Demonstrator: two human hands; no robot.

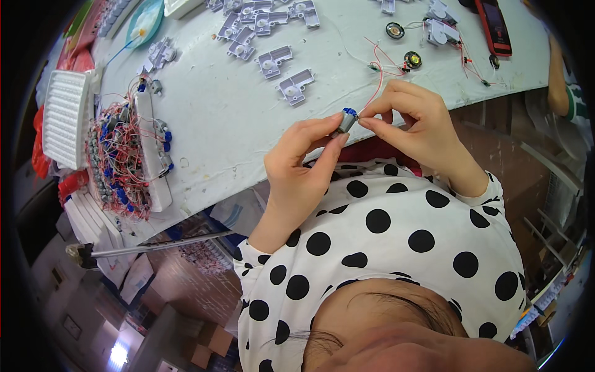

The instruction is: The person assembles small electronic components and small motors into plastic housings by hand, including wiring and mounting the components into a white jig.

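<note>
Between the thumb and fingertips of my left hand (304, 149) is a small electric motor (348, 121), silver-grey with a blue end. My right hand (415, 118) pinches a thin red wire (375, 93) close beside the motor's blue end. Whether the wire touches the motor I cannot tell. From my fingers the wire runs up to a small round speaker (412, 60) lying on the table. Left of my hands lie several pale grey plastic housings (296, 87).
A white table (217, 136) spans the view. At left a tray (160, 180) holds tangled wired motors (121, 155), beside a white ribbed tray (65, 118). A red phone (494, 28), another speaker (395, 30) and wired housings (441, 32) lie at the far right. Another person's arm (557, 80) shows at the right edge.
</note>
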